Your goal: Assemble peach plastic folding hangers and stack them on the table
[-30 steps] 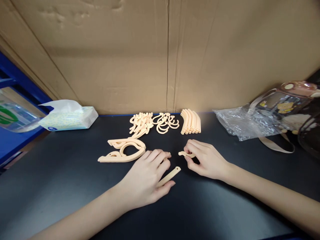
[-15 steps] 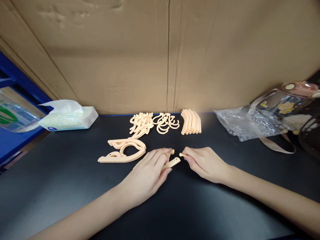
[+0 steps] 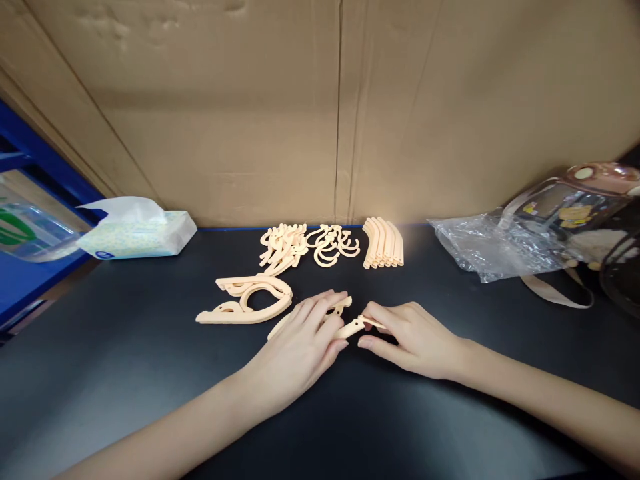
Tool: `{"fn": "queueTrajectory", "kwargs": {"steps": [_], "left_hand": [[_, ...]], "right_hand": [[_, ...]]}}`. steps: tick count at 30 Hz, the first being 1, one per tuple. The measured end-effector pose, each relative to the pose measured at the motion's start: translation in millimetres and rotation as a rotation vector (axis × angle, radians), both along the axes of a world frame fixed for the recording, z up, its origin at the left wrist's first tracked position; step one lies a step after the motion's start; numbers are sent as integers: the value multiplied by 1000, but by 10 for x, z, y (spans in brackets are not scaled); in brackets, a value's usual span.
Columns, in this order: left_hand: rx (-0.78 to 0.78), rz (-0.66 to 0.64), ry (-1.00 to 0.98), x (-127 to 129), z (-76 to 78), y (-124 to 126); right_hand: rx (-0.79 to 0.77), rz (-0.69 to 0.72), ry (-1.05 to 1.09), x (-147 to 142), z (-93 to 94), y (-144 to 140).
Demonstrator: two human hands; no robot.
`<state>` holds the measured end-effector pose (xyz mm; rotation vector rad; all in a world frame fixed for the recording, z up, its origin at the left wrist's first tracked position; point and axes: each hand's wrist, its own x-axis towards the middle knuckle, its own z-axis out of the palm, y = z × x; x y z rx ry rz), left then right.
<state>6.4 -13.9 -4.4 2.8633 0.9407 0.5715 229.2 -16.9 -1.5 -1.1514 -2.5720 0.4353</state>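
**A:** Any writing legible on the black worktop [image 3: 125, 373]?

**B:** None. The white-and-blue soft tissue pack [image 3: 137, 235] carries a small blue oval mark, too small to read. The clear plastic drinking bottle [image 3: 575, 207] at far right shows a cartoon sticker, its text blurred.

**A:** And the hands?

**B:** The left hand [image 3: 300, 350] lies palm-down, fingers pinching a straight peach plastic arm piece [image 3: 350, 327] against the worktop. The right hand [image 3: 413, 337] is closed on a small curved peach plastic hook piece [image 3: 373, 324], its tip touching the arm piece's end, centre front.

**A:** Changed from half a second earlier?

**B:** The two pieces, then just apart, now meet; the right hand has moved slightly nearer the person.

**A:** Around them?

**B:** An assembled peach folding hanger [image 3: 247, 300] just left; loose peach hooks [image 3: 333, 245] and a stack of curved peach arms [image 3: 383, 243] behind.
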Motion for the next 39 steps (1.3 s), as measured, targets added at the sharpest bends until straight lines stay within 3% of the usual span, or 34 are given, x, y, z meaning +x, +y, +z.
{"fn": "queueTrajectory", "kwargs": {"steps": [8,15,23,33,39], "left_hand": [[28,4,28,15,14,-18],[47,-45,23,0,-52,9],[43,-61,23,-22,-61,-6],[6,-113,-11,-40,-35,1],[-4,-122,6,-42,-38,-11]], "right_hand": [[20,-9,-15,-21,-18,-20],[382,74,-154,8,-58,5],[607,119,-206,26,-35,50],[625,131,-161,24,-56,45],[711,147,-169,16,-38,53]]}}
